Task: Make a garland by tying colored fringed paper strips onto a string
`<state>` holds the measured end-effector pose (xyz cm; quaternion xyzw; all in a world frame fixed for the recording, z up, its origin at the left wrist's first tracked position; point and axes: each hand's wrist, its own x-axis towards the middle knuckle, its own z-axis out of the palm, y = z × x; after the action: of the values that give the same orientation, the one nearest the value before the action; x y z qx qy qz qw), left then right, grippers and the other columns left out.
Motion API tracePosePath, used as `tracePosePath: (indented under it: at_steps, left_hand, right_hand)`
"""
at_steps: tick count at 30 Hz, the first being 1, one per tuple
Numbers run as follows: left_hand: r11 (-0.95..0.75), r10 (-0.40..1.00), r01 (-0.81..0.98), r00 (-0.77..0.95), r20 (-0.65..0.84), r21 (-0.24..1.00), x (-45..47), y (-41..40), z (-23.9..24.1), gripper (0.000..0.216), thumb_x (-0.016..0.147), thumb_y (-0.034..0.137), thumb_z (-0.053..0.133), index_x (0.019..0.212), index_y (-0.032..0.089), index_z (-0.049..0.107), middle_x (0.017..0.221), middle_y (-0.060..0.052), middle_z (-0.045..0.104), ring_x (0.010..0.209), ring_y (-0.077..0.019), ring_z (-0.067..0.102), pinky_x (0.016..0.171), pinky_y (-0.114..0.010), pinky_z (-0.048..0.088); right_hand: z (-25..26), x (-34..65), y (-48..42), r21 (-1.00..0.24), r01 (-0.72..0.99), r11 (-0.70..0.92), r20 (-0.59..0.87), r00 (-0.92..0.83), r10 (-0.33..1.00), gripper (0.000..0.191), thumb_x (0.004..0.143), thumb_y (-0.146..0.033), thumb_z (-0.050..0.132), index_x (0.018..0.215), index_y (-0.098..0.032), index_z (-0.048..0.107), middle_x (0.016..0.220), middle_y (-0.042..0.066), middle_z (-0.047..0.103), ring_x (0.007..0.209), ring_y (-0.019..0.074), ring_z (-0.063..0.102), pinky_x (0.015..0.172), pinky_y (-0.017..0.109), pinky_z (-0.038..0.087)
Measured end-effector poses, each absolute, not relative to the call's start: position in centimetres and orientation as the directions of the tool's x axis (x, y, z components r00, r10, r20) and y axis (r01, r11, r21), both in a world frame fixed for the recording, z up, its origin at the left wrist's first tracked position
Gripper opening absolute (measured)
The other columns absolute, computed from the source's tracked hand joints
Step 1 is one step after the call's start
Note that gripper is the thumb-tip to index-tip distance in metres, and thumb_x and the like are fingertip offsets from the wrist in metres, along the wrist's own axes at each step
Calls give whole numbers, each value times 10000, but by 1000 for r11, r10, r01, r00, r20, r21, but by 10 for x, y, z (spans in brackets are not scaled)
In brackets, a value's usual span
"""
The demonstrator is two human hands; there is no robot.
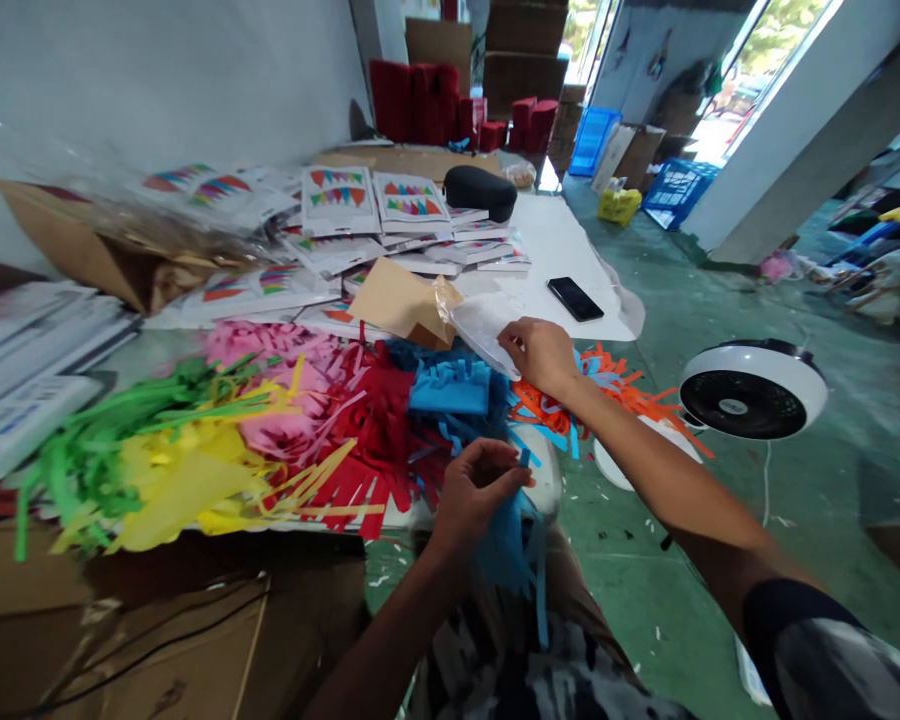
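Close to my lap, my left hand [484,490] pinches a blue fringed tissue-paper tassel [502,550], whose strips hang down below the fingers. My right hand [540,350] reaches forward over the table, fingers curled at the edge of a clear plastic bag [484,325]; whether they grip it is hard to see. Under and beside the hands lie a folded blue tissue piece [450,390] and orange tissue strips [622,385]. Leftward run heaps of red tissue [379,400], pink tissue [285,400], yellow tissue [195,465] and green tissue [120,430].
Flat printed packs [337,200] cover the table's back, with a black case [480,190] and a phone [574,298] nearby. A brown card piece [397,300] lies mid-table. To the right stands a fan [754,390]; cardboard boxes [195,640] sit at lower left.
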<state>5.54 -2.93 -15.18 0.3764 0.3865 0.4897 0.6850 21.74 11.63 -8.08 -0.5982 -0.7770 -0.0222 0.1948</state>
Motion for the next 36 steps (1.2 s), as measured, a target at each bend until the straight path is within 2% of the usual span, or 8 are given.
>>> tracePosePath:
  at_steps: [5, 9, 16, 23, 29, 36]
  left_hand:
    - [93, 993, -285, 91, -69, 954, 43, -40, -130, 280, 727, 373, 903, 897, 175, 802, 795, -38, 782, 749, -163, 715, 711, -250, 535]
    - [-49, 997, -186, 46, 59, 981, 46, -51, -117, 235, 798, 377, 853, 922, 187, 792, 853, -29, 783, 794, -160, 709, 754, -250, 537]
    - [-306, 948, 78, 114, 296, 949, 69, -76, -98, 130, 886, 320, 770, 921, 196, 760, 884, -14, 758, 827, -152, 695, 778, -240, 522]
    - [-490, 864, 188, 235, 445, 851, 75, -96, -82, 56, 930, 248, 714, 901, 209, 741, 879, -2, 729, 832, -139, 672, 780, -239, 498]
    - [-556, 814, 232, 344, 468, 798, 76, -108, -73, 24, 923, 220, 713, 922, 219, 736, 905, -5, 734, 856, -148, 680, 805, -260, 508]
    - [-603, 778, 298, 422, 464, 740, 77, -114, -69, 48, 915, 194, 708, 934, 223, 742, 918, -12, 748, 876, -165, 697, 817, -284, 508]
  right_hand:
    - [-61, 236, 30, -489, 706, 513, 374, -361, 854, 168, 974, -274, 647, 968, -212, 803, 895, 41, 780, 773, 175, 694, 716, 291, 473]
    - [-52, 252, -29, -577, 619, 533, 360, -392, 846, 143, 972, -271, 674, 987, -235, 812, 935, 39, 783, 826, 173, 711, 732, 296, 496]
    - [-36, 274, -82, -526, 660, 536, 370, -391, 843, 130, 979, -294, 690, 1017, -249, 806, 921, 24, 776, 828, 162, 702, 726, 293, 482]
    - [-28, 288, -111, -537, 630, 561, 383, -410, 828, 139, 992, -277, 662, 1020, -223, 787, 922, 41, 767, 834, 165, 681, 758, 307, 477]
    - [-26, 291, -129, -464, 659, 592, 400, -440, 804, 143, 974, -224, 637, 954, -204, 777, 886, 42, 757, 818, 171, 679, 746, 314, 457]
    - [-27, 292, -142, -422, 683, 596, 349, -485, 802, 161, 976, -185, 605, 1008, -198, 762, 916, 51, 747, 853, 179, 671, 753, 314, 451]
